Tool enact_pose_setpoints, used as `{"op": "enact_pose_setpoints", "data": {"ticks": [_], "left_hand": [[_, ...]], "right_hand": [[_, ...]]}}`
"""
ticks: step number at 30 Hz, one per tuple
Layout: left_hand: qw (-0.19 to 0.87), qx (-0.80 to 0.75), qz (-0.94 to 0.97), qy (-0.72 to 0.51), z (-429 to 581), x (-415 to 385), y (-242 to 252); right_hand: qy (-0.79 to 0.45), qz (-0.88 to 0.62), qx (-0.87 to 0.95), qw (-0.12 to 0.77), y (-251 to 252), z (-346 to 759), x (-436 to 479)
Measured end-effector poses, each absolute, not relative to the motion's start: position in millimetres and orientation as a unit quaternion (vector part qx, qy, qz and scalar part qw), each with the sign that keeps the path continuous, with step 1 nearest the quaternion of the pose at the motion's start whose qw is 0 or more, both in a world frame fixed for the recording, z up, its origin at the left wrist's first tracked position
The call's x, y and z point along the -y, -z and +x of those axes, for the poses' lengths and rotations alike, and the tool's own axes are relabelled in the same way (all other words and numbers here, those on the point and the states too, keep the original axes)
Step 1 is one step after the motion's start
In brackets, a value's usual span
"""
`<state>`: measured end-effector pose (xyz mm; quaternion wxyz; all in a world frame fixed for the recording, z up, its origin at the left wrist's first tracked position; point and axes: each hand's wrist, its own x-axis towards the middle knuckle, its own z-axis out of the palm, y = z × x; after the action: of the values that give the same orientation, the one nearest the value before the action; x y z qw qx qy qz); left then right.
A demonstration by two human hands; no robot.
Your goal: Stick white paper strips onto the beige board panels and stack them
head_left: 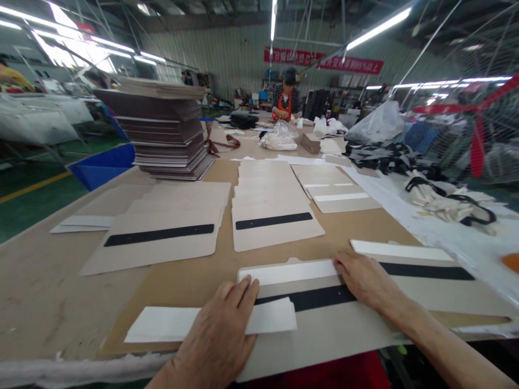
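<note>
A beige panel (324,332) lies at the table's front edge, with a black strip (320,297) across it and a white strip (295,272) along its far edge. My left hand (223,329) is closed over a small stack of loose white strips (162,323) that sticks out on both sides. Its fingertips touch the left end of the panel's white strip. At that strip's right end, my right hand (363,278) has its fingers closed together on the edge. Its thumb is mostly hidden.
Overlapping beige panels (271,232) with black strips lie beyond my hands. Another panel (458,292) sits at right. A tall stack of brown boards (166,129) stands at back left beside a blue bin (101,165). A fan (478,113) is at right; a person (286,97) works at the far end.
</note>
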<state>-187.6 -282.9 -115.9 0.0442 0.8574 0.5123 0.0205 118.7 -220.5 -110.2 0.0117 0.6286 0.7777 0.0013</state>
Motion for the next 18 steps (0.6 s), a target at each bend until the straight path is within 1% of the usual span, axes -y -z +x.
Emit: {"op": "enact_pose_setpoints", "data": {"ticks": [3, 6, 9, 12, 18], "left_hand": [[0.024, -0.508, 0.861, 0.003, -175.2, 280.0, 103.5], [0.005, -0.509, 0.861, 0.013, -163.1, 276.6, 97.9], [-0.011, -0.520, 0.854, 0.010, -157.0, 274.2, 99.4], [-0.016, -0.518, 0.855, 0.003, -158.3, 273.2, 104.1], [0.002, -0.506, 0.862, -0.013, -171.4, 271.6, 108.5]], "right_hand": [[-0.064, 0.573, -0.812, 0.095, 102.1, 102.5, 232.2], [-0.108, 0.523, -0.835, 0.132, 101.8, 81.9, 245.2], [-0.145, 0.508, -0.832, 0.173, 106.6, 65.3, 252.8], [-0.161, 0.503, -0.831, 0.173, 107.6, 61.2, 254.0], [-0.133, 0.524, -0.833, 0.121, 105.3, 85.2, 254.9]]}}
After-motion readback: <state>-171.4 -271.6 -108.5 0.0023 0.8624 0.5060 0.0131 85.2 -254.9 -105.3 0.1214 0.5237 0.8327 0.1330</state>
